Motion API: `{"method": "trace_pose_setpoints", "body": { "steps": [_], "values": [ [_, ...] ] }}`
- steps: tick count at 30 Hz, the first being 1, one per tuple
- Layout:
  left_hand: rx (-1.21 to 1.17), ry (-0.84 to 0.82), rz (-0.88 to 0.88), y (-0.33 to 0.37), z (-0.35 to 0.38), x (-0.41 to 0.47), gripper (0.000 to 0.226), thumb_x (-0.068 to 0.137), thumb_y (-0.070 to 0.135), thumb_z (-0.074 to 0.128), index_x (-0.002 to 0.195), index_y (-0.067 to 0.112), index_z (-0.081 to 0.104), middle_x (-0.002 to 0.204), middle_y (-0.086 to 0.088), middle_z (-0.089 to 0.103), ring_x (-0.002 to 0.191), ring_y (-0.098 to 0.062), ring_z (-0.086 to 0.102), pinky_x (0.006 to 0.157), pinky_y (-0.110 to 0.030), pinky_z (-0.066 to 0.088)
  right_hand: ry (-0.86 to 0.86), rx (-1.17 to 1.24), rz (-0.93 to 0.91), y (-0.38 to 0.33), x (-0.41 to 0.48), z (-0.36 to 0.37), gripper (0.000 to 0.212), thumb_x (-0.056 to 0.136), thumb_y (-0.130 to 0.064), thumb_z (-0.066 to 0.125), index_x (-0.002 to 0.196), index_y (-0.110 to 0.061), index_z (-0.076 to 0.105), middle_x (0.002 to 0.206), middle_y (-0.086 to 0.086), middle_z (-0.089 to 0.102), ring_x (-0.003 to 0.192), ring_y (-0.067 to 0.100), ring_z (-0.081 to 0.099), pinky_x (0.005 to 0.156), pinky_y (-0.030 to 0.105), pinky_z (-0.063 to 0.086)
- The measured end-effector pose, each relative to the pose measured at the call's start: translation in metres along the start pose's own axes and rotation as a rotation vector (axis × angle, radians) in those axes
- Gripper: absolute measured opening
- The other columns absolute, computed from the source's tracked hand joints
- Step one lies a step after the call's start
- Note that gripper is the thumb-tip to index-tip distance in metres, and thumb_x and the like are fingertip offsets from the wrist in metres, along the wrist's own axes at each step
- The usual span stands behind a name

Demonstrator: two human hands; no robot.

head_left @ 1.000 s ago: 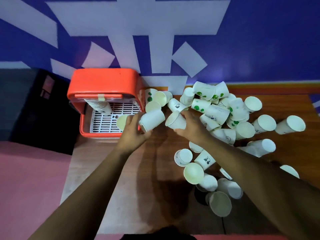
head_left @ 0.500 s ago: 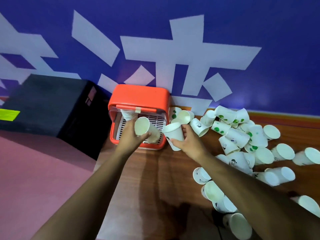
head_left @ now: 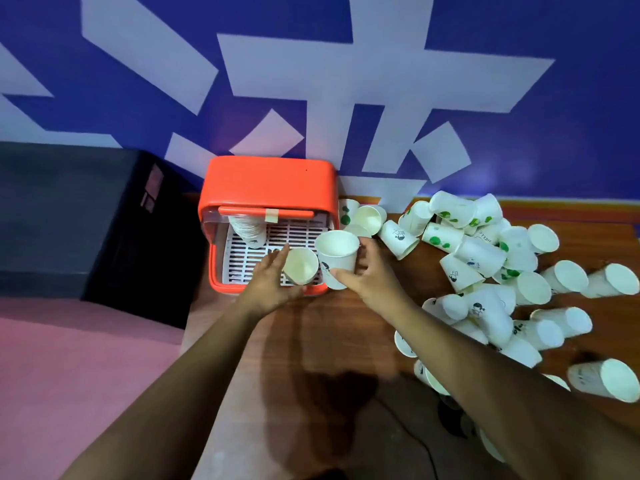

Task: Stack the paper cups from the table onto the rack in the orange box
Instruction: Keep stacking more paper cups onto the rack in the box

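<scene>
Hands now off desk point(head_left: 311, 344) pile point(head_left: 485, 258) & at orange box point(head_left: 266, 181): left hand point(head_left: 268, 285) grips cup point(head_left: 300, 270) over rack point(head_left: 301, 233), right hand point(head_left: 370, 275) grips 2nd cup point(head_left: 337, 258) beside it, stack point(head_left: 247, 232) w/in reach

Two cups at the orange box point(head_left: 266, 181)

Our left hand point(head_left: 273, 285) holds a paper cup point(head_left: 300, 265) over the front of the box's white rack point(head_left: 242, 258), mouth towards us; our right hand point(head_left: 370, 275) grips a second cup point(head_left: 337, 258) upright at the box's front right corner, so the two sit side by side. A stack of cups point(head_left: 247, 230) stands at the rack's back left. Loose cups point(head_left: 485, 258) litter the table point(head_left: 329, 341) right of the box.
</scene>
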State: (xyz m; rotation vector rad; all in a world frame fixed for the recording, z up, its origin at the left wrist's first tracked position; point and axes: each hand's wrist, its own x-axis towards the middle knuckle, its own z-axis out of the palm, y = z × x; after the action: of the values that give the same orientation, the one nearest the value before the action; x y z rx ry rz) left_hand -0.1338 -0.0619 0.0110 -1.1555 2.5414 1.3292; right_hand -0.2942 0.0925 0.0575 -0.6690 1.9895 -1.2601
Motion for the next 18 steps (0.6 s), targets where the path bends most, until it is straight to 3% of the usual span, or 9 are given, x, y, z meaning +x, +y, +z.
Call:
{"method": "trace_pose_setpoints", "body": {
  "steps": [2,4,6,8,11,14,18],
  "values": [
    [-0.097,0.106,0.02,-0.001,-0.01,-0.004,0.073,0.089,0.039,0.072,0.151,0.017,0.041,0.153,-0.007,0.04,0.145,-0.024,0.034,0.118,-0.033,0.027,-0.023,0.034,-0.013,-0.003,0.004,0.012,0.067,0.072,-0.026,0.081,0.127,-0.034,0.044,0.123,-0.009,0.06,0.111,0.007,0.059,0.088,0.024,0.05],
    [-0.281,0.202,0.026,0.004,-0.021,-0.011,0.05,0.095,0.039,0.065,0.139,0.016,0.055,0.139,0.003,0.054,0.129,-0.009,0.05,0.114,-0.03,0.038,-0.041,0.059,-0.034,-0.006,0.008,0.024,0.064,0.075,-0.02,0.081,0.123,-0.041,0.045,0.125,-0.008,0.059,0.112,0.006,0.059,0.087,0.022,0.05],
    [-0.459,0.178,0.036,0.013,-0.031,-0.018,0.041,0.101,0.031,0.058,0.139,0.016,0.057,0.137,0.008,0.058,0.117,0.011,0.054,0.1,-0.009,0.041,-0.052,0.065,-0.059,-0.008,0.012,0.037,0.063,0.072,-0.024,0.082,0.115,-0.053,0.045,0.124,-0.01,0.059,0.115,0.007,0.058,0.094,0.027,0.051],
    [-0.548,0.106,0.097,0.018,-0.037,-0.021,0.042,0.101,0.025,0.057,0.143,0.017,0.054,0.138,0.009,0.06,0.118,0.014,0.054,0.091,-0.003,0.041,-0.078,0.064,-0.081,-0.008,0.014,0.048,0.062,0.069,-0.029,0.081,0.115,-0.052,0.047,0.124,-0.009,0.06,0.116,0.008,0.059,0.098,0.032,0.051],
    [-0.57,0.049,0.16,0.015,-0.038,-0.014,0.046,0.099,0.02,0.061,0.144,0.018,0.051,0.138,0.007,0.061,0.127,-0.001,0.056,0.1,-0.018,0.047,-0.097,0.07,-0.102,-0.004,0.017,0.059,0.059,0.068,-0.03,0.081,0.118,-0.04,0.05,0.118,-0.006,0.064,0.11,0.01,0.063,0.092,0.03,0.052],
    [-0.514,0.032,0.158,0.002,-0.034,-0.005,0.052,0.096,0.026,0.066,0.146,0.02,0.05,0.141,0.006,0.06,0.133,-0.006,0.052,0.112,-0.035,0.044,-0.077,-0.008,-0.115,0.0,0.022,0.063,0.058,0.073,-0.026,0.081,0.121,-0.035,0.05,0.113,-0.011,0.062,0.102,0.005,0.062,0.084,0.025,0.052],
    [-0.319,0.087,0.133,-0.013,-0.024,0.002,0.052,0.095,0.031,0.067,0.144,0.021,0.052,0.143,0.005,0.057,0.134,-0.01,0.048,0.113,-0.036,0.039,-0.103,-0.251,-0.106,0.012,0.032,0.065,0.06,0.076,-0.029,0.078,0.13,-0.024,0.052,0.119,-0.006,0.059,0.109,0.012,0.057,0.09,0.031,0.052]
  ]
}}
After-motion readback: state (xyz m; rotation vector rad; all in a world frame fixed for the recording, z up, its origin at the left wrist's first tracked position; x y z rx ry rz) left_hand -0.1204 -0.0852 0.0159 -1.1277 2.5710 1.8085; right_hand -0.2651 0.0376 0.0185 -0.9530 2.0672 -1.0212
